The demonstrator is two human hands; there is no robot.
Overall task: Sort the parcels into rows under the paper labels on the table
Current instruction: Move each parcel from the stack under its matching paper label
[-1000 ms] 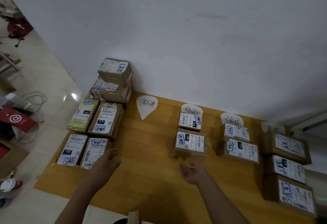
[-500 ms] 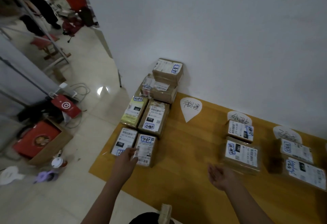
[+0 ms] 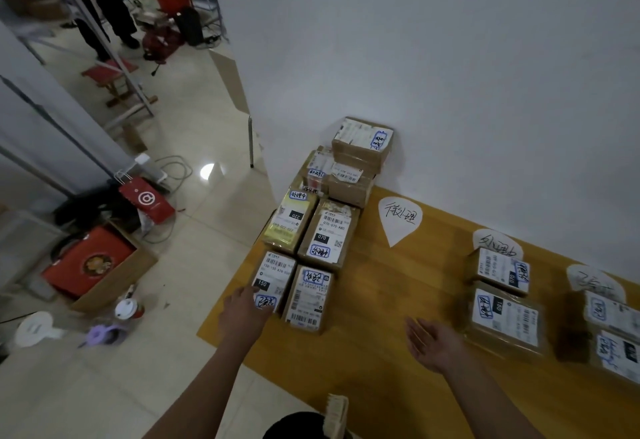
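Your left hand (image 3: pixel 246 312) has gone from hovering beside the unsorted pile to landing on the nearest parcel (image 3: pixel 274 281), the one marked 150 at the pile's near left corner. Its fingers lie against the parcel's near edge, but whether they have closed round it cannot be told. Your right hand (image 3: pixel 432 345) stays palm up with fingers spread and relaxed, holding nothing, over bare table (image 3: pixel 374 300) just beside the second row (image 3: pixel 504 321). Your head has swung left, so the far right rows have slid out of view and the pile (image 3: pixel 323 230) now sits in the middle. That suggests the next pick is chosen: this parcel is still in the pile, touching its neighbour (image 3: pixel 308 298), not yet lifted. Its blue-ringed sticker seems to match the writing on the third label (image 3: pixel 593 281), though both are blurred, so it probably belongs beyond the first label (image 3: pixel 400 218) and the second label (image 3: pixel 496 243). Read the sticker before carrying it over.
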